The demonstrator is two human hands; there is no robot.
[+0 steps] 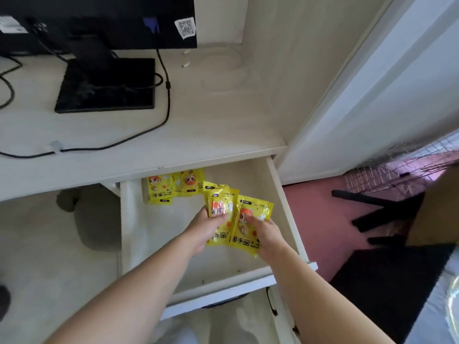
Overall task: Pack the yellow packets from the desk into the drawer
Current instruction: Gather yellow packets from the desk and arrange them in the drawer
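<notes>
A white drawer (285, 194) stands pulled out under the desk top (211, 125). Two yellow packets (173, 186) with a cartoon face lie side by side at the drawer's back left. My left hand (202, 230) grips a small stack of yellow packets (218, 199) over the drawer's middle. My right hand (267, 238) holds another yellow packet (255, 209) right beside it, the packets overlapping. Both hands hover inside the drawer's opening. No yellow packets show on the desk top.
A black monitor (99, 18) on a black stand base (104, 88) occupies the desk's back left, with black cables (164, 115) trailing across the top. A white door (372, 95) stands to the right. Pink floor (318, 214) and dark objects lie beyond the drawer's right side.
</notes>
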